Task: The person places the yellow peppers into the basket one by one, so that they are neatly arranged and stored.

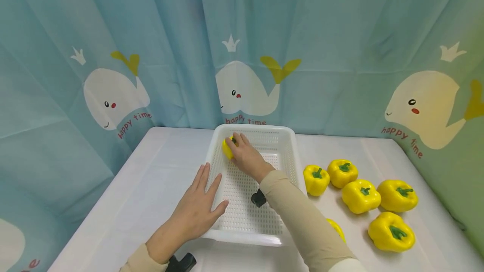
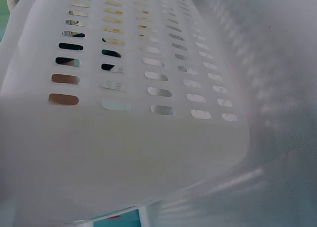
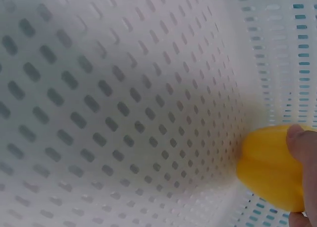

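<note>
My right hand [image 1: 247, 157] reaches into a white perforated plastic basket [image 1: 261, 238] and grips a yellow bell pepper [image 1: 227, 149] in its far left corner. In the right wrist view the thumb and a fingertip lie on that bell pepper [image 3: 270, 167], close to the basket floor. At the basket's left side is my left hand [image 1: 198, 207], its fingers spread and straight, near or touching the rim. The left wrist view shows only the outside of the slotted basket wall [image 2: 148, 147], with no fingers in sight.
Right of the basket several yellow bell peppers [image 1: 361, 196] with green stems stand on the white-covered table [image 1: 159, 158]. Another pepper [image 1: 336, 228] is partly hidden by the right sleeve. A blue curtain [image 1: 332, 53] with whale prints hangs behind and at the sides.
</note>
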`<action>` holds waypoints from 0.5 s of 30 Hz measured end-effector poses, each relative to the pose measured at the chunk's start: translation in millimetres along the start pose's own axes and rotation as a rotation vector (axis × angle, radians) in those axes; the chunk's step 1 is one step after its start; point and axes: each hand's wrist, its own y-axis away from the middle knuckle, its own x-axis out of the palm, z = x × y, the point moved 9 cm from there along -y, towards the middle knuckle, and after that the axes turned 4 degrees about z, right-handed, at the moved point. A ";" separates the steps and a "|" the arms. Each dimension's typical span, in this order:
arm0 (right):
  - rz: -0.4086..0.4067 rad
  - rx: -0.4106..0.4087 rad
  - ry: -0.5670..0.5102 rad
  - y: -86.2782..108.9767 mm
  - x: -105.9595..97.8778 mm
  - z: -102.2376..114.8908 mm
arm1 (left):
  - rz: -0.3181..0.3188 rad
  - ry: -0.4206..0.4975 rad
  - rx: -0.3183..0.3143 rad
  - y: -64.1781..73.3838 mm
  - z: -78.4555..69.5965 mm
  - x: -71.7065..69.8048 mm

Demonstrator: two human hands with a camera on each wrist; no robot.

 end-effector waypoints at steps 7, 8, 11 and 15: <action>-0.022 0.004 0.131 -5.3 -0.2 -1.5 | -0.009 -0.011 0.010 -0.5 -2.2 -1.8; -0.018 0.001 0.139 -5.1 0.5 -1.2 | -0.007 -0.009 0.008 -0.3 -2.0 -1.5; -0.016 -0.009 0.144 -3.9 1.6 -0.9 | -0.005 -0.001 0.006 0.9 -1.5 -1.4; -0.026 -0.020 0.141 -3.7 0.4 -1.2 | -0.011 -0.001 0.004 1.6 -0.7 -2.2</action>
